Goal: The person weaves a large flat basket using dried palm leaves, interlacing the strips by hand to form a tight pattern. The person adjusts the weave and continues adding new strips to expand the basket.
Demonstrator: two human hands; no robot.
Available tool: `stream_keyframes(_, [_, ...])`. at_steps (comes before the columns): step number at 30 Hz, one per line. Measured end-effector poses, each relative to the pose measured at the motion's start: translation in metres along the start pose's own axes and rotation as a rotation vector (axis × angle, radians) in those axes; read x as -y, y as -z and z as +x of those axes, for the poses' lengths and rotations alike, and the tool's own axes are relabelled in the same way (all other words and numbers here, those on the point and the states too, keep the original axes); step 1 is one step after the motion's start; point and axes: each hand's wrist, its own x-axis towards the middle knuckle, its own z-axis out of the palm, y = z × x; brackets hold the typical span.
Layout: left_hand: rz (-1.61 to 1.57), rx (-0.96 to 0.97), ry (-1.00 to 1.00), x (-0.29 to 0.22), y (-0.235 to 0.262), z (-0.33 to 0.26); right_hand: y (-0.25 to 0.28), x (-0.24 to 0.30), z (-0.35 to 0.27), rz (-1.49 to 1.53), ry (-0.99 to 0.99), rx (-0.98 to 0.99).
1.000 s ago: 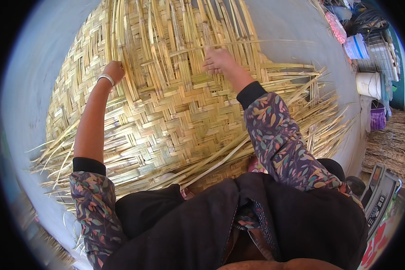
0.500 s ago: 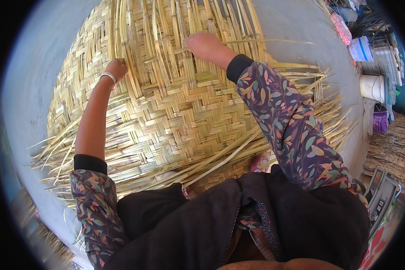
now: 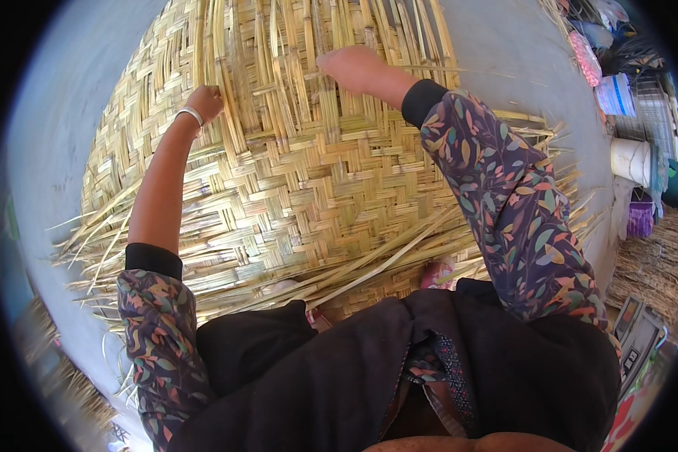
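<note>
A large woven mat [image 3: 294,184] of split reed or cane strips lies on the floor before me, with long loose strips [image 3: 279,45] running up its far part. My left hand [image 3: 204,103], a white bangle at its wrist, is closed beside these strips at the mat's left; what its fingers grip is hidden. Farther right, my right hand [image 3: 354,69] is closed low over the weave. A thin crosswise reed strip [image 3: 482,72] passes under it, one end reaching right beyond the mat, and its fingers appear to grip this strip.
Loose strip ends [image 3: 554,151] fan out along the mat's right side, others [image 3: 90,256] at its left. Along the right stand a white bucket [image 3: 630,161], a purple container [image 3: 640,218], a blue-and-white container [image 3: 614,94] and a grey case [image 3: 636,339]. My feet are near the mat's close edge.
The view has shifted slightly, so the whole scene sits a little differently. Both hands stay close to their places on the mat, still closed.
</note>
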Motion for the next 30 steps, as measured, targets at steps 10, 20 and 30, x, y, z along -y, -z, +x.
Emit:
stream_keyframes(10, [-0.191,0.113,0.174,-0.015,0.013,-0.010,-0.007,-0.042,0.008,0.961,-0.362,0.318])
stream_keyframes(20, [0.322,0.025,0.002,-0.029,0.021,-0.017,-0.038,-0.046,-0.008,0.784,-0.323,0.355])
stream_keyframes(30, [-0.024,0.203,0.106,0.018,0.002,-0.010,-0.059,-0.040,-0.022,0.714,-0.282,0.060])
